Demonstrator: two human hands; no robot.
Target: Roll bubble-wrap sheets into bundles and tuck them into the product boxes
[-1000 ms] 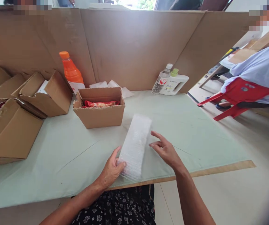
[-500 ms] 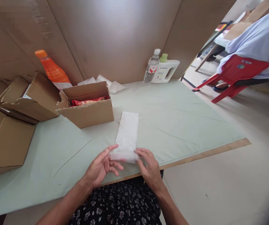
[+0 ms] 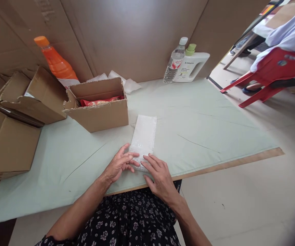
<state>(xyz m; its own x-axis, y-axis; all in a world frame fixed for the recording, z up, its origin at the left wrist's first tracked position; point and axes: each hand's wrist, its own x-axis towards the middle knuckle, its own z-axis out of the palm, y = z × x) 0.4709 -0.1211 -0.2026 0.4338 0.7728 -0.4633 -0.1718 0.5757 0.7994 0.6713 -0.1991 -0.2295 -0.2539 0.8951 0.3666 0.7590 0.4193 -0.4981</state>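
A strip of clear bubble wrap [image 3: 144,131] lies flat on the pale green cloth, its near end folded over toward the table's front edge. My left hand [image 3: 119,164] rests at the left side of the fold, fingers apart and touching the plastic. On the right, my right hand [image 3: 160,174] lies with its fingers stretched over the fold's right part. Whether anything is wrapped inside the fold cannot be made out. Beyond the strip, to the left, stands an open cardboard box [image 3: 106,119] with a red packet [image 3: 100,101] in it.
More cardboard boxes [image 3: 11,147] crowd the left side, near an orange bottle [image 3: 57,61]. A clear water bottle [image 3: 175,61] and a white jug [image 3: 190,68] stand against the cardboard wall. A person sits on a red chair [image 3: 278,71] at the right.
The near end of the bubble wrap, lifted and blurred before, is now lying down. My right hand has flattened onto it, and my left fingers have come over it. The view has shifted slightly.
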